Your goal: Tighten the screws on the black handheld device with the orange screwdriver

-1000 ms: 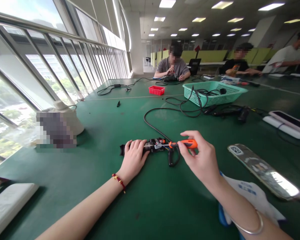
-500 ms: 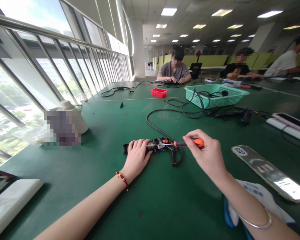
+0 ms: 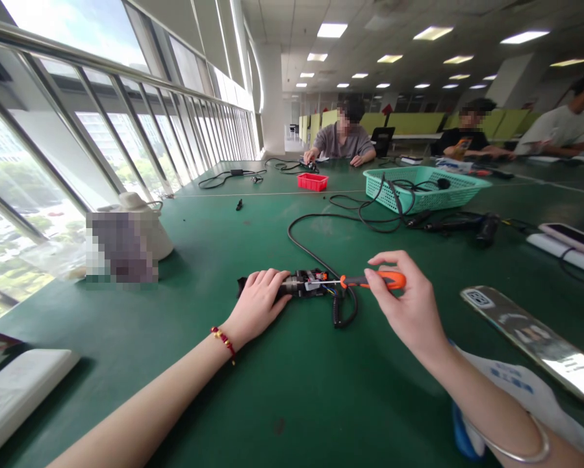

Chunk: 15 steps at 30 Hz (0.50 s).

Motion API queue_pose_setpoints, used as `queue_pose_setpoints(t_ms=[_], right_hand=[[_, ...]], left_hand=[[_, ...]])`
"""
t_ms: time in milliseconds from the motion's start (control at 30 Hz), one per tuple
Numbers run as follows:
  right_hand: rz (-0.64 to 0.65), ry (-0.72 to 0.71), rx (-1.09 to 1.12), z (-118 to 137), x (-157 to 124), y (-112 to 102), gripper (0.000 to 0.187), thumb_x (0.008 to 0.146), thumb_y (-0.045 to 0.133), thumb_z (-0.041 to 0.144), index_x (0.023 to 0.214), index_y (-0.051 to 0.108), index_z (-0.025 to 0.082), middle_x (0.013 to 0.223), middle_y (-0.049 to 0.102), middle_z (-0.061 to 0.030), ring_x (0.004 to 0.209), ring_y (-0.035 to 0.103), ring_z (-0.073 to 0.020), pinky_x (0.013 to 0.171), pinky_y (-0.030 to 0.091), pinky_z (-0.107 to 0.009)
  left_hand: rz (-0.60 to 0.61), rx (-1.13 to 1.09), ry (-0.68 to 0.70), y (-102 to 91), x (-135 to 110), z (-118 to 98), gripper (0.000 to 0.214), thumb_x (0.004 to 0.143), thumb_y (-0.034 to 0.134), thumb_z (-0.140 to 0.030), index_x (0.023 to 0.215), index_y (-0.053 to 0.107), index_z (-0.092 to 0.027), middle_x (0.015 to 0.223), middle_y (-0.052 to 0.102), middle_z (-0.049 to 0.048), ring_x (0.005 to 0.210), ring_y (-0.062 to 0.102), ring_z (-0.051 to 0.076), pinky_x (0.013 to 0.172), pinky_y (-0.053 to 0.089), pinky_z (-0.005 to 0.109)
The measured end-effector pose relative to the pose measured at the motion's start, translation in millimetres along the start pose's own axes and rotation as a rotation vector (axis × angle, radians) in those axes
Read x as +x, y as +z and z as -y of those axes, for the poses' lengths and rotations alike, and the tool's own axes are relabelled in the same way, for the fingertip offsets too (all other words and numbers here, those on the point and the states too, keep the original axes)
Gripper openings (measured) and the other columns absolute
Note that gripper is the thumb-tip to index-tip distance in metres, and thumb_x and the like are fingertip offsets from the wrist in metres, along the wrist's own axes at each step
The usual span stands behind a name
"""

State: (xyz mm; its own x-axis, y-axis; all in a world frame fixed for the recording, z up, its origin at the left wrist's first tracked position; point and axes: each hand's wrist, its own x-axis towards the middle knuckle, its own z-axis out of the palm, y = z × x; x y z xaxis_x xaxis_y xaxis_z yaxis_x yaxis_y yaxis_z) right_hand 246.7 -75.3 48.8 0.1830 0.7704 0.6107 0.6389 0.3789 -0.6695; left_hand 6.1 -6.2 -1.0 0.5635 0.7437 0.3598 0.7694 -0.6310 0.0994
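A black corded device (image 3: 316, 283) lies on the green table, its inner parts and coloured wires exposed. My left hand (image 3: 262, 296) is wrapped over the black cylindrical end and holds it against the tabletop. My right hand (image 3: 406, 292) has a screwdriver (image 3: 355, 281) with an orange and black handle between thumb and fingers, the index finger slightly raised. The screwdriver lies nearly level, its thin shaft reaching left into the exposed part; the exact spot of the tip is too small to make out. A ribbed black cord sleeve (image 3: 337, 312) curls beside the device.
Beyond stand a red tray (image 3: 313, 181) and a green basket (image 3: 428, 207) with cables. To the right are a phone (image 3: 530, 341) and a white and blue glove (image 3: 510, 377) under my forearm. A pale jug (image 3: 158, 237) stands left. Several people sit across the table.
My right hand has shifted slightly right along the screwdriver handle, and its index finger has loosened. My left hand stays on the device. The person opposite has moved their hands apart.
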Motion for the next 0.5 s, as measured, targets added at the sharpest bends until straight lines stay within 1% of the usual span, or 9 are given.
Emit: queue_pose_setpoints(t_ms=[67, 133, 200, 300, 367, 433, 500], right_hand=[[-0.03, -0.048, 0.068, 0.0, -1.2, 2.0, 0.027, 0.074, 0.059, 0.025, 0.099, 0.049, 0.022, 0.07, 0.054, 0.0023, 0.064, 0.056, -0.0133, 0.058, 0.044, -0.024], [-0.063, -0.114, 0.107, 1.2, -3.2, 3.1, 0.037, 0.071, 0.06, 0.02, 0.106, 0.045, 0.021, 0.08, 0.055, -0.0001, 0.074, 0.059, -0.0148, 0.067, 0.048, -0.026], [-0.086, -0.15, 0.112, 2.6, -6.0, 3.5, 0.038, 0.071, 0.061, 0.019, 0.106, 0.046, 0.021, 0.084, 0.056, -0.0013, 0.076, 0.059, -0.0148, 0.07, 0.048, -0.027], [-0.053, -0.14, 0.053, 3.8, -10.7, 4.7, 0.026, 0.074, 0.063, 0.024, 0.097, 0.053, 0.022, 0.069, 0.053, 0.0021, 0.067, 0.056, -0.0139, 0.063, 0.047, -0.027], [-0.03, -0.134, 0.017, 3.5, -13.4, 6.5, 0.02, 0.075, 0.063, 0.026, 0.093, 0.056, 0.023, 0.063, 0.05, 0.0032, 0.064, 0.054, -0.014, 0.061, 0.045, -0.027], [-0.048, -0.161, 0.027, 2.4, -15.4, 8.7, 0.026, 0.075, 0.063, 0.024, 0.099, 0.055, 0.022, 0.068, 0.051, 0.0019, 0.066, 0.054, -0.0145, 0.064, 0.046, -0.029], [-0.072, -0.22, 0.065, 1.3, -16.4, 10.2, 0.039, 0.073, 0.062, 0.02, 0.111, 0.05, 0.022, 0.081, 0.053, -0.0015, 0.075, 0.056, -0.0161, 0.071, 0.048, -0.032]], left_hand=[[-0.018, 0.006, -0.008, 0.7, -0.7, 0.1, 0.032, 0.091, 0.041, -0.032, 0.12, 0.044, -0.02, 0.111, 0.054, 0.0067, 0.103, 0.05, 0.022, 0.096, 0.035, 0.04], [-0.024, 0.012, -0.012, 1.2, -1.3, -1.4, 0.032, 0.09, 0.041, -0.031, 0.12, 0.044, -0.019, 0.112, 0.055, 0.0068, 0.103, 0.05, 0.022, 0.096, 0.035, 0.04], [-0.022, 0.018, -0.015, 1.3, -1.6, -3.3, 0.032, 0.09, 0.041, -0.031, 0.119, 0.044, -0.019, 0.111, 0.055, 0.0068, 0.103, 0.05, 0.022, 0.096, 0.035, 0.04], [-0.029, 0.029, -0.022, 0.6, -1.3, -5.9, 0.033, 0.089, 0.041, -0.031, 0.119, 0.045, -0.018, 0.11, 0.055, 0.0074, 0.102, 0.05, 0.022, 0.096, 0.035, 0.041], [-0.037, 0.03, -0.022, 0.0, -0.7, -7.0, 0.033, 0.089, 0.041, -0.031, 0.118, 0.045, -0.018, 0.109, 0.055, 0.0076, 0.101, 0.05, 0.023, 0.096, 0.036, 0.041], [-0.042, 0.027, -0.022, -0.5, -0.1, -7.7, 0.032, 0.088, 0.042, -0.031, 0.118, 0.046, -0.018, 0.107, 0.056, 0.0075, 0.1, 0.051, 0.023, 0.095, 0.036, 0.042], [-0.042, 0.026, -0.021, -0.7, 0.3, -7.9, 0.033, 0.088, 0.042, -0.03, 0.118, 0.046, -0.018, 0.106, 0.056, 0.0074, 0.1, 0.051, 0.023, 0.095, 0.037, 0.041]])
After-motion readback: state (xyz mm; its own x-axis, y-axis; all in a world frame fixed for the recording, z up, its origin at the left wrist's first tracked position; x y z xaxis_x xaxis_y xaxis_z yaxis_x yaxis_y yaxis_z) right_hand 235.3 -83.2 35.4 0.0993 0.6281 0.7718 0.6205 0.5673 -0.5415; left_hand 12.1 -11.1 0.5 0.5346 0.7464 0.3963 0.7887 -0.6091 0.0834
